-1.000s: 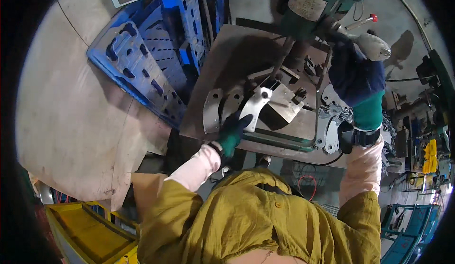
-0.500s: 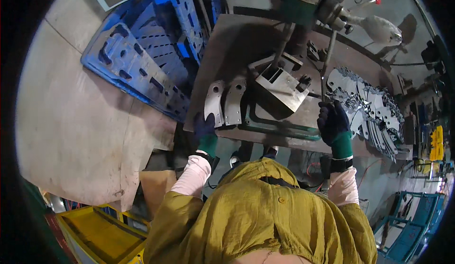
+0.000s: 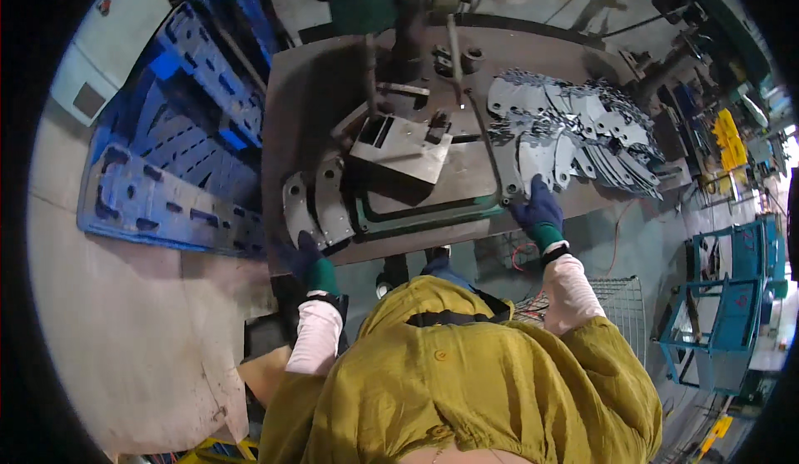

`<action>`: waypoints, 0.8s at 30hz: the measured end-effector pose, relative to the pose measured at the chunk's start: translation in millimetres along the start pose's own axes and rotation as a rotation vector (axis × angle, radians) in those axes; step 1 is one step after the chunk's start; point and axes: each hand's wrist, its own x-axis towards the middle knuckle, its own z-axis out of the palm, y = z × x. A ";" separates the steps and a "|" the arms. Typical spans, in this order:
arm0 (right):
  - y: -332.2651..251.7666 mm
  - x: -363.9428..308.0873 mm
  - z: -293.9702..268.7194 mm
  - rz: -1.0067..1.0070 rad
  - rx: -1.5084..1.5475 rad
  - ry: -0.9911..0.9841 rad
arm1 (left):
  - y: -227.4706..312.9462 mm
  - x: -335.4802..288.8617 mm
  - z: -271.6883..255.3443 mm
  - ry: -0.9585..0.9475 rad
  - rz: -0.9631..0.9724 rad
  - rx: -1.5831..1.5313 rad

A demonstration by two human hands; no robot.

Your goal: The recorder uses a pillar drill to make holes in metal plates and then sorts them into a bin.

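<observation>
On the table's left part, two curved metal plates with holes lie side by side. My left hand (image 3: 305, 258), in a dark blue glove with a green cuff, closes on the near end of the left plate (image 3: 297, 206); its thumb lies over the metal. The other plate (image 3: 331, 202) rests just right of it. At the near left edge of a pile of similar plates (image 3: 574, 127), my gloved right hand (image 3: 539, 207) has thumb and finger around the near end of a curved plate (image 3: 507, 169). The fingers' undersides are hidden.
Between my hands a blocky metal fixture (image 3: 401, 156) stands on a green-edged machine base (image 3: 433, 220). A green machine column (image 3: 359, 2) rises behind. Blue plastic pallets (image 3: 166, 181) lean at the left; a blue cart (image 3: 720, 297) stands at the right.
The view has shifted right, so the table sits further left. My right hand has moved to the pile's near edge, onto a plate. My left hand stays at the left plate's near end.
</observation>
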 end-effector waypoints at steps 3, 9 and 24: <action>-8.6 7.5 2.6 -0.193 -0.202 -0.049 | -84.7 21.3 9.3 0.094 -0.121 0.132; -5.9 32.3 -7.7 0.048 -0.070 -0.009 | -99.2 30.1 5.4 -0.068 0.112 0.110; -1.5 59.7 47.8 0.091 -0.088 0.158 | -47.7 47.1 -20.5 0.044 0.113 -0.198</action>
